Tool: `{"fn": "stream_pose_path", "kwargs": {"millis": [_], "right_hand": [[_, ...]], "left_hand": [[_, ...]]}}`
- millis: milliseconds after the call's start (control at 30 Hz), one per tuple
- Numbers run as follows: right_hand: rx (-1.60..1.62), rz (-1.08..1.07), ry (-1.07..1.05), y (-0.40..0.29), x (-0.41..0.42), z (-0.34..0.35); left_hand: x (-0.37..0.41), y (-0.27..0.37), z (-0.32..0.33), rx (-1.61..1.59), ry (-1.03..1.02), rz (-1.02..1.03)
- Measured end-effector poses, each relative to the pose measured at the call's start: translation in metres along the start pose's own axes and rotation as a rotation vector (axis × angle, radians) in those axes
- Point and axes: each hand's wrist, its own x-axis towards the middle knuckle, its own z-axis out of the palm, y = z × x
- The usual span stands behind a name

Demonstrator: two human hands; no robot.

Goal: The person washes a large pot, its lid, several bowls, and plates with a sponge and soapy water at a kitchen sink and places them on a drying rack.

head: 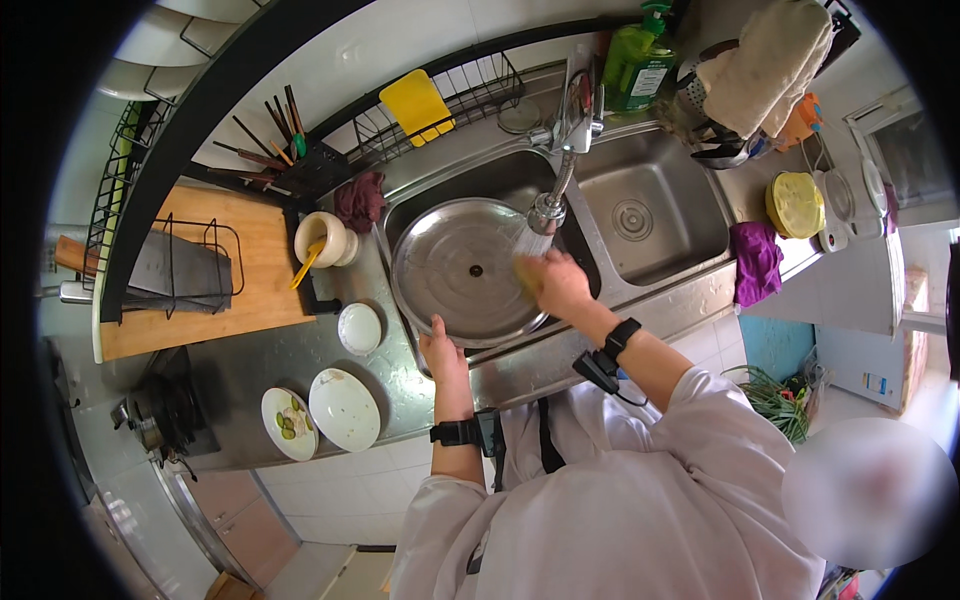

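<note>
A large round stainless-steel piece, apparently a pot lid (442, 255) with a dark spot at its centre, rests over the left sink basin. My left hand (445, 355) grips its near rim, thumb on top. In my right hand (564, 286) is a blurred yellowish sponge (528, 274), pressed against the right part of the wet metal. Water sprays from the faucet head (546, 213) just above this hand, onto the sponge and fingers. Part of the sponge is hidden by my fingers.
The right basin (660, 247) adjoins on the right. Left of the sink stand a mortar (321, 238), a small white dish (360, 328), a white bowl (345, 409) and a plate with green slices (291, 424). Behind are a wire rack (480, 91) and a green soap bottle (636, 69).
</note>
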Motion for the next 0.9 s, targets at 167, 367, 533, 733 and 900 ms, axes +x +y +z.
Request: {"fn": "stream_pose_path", "kwargs": {"millis": [167,367,533,733,900], "right_hand": [[0.316,-0.363,-0.192,-0.048,-0.011,0.006],[0.382,-0.021,0.085,-0.062,0.037,0.021],[0.464,-0.265,-0.177,-0.050,0.003,-0.001],[0.211,-0.233,-0.203,-0.060,-0.024,-0.018],[0.288,-0.142,-0.037,-0.051,-0.014,-0.021]], "left_hand": [[0.009,-0.007,0.008,0.308,-0.009,-0.138],[0.009,-0.021,0.008,0.312,-0.085,-0.009],[0.015,-0.013,0.012,0.308,-0.021,0.068],[0.006,0.015,0.038,0.557,-0.110,0.106],[-0.008,0.031,0.064,0.360,-0.239,-0.005]]}}
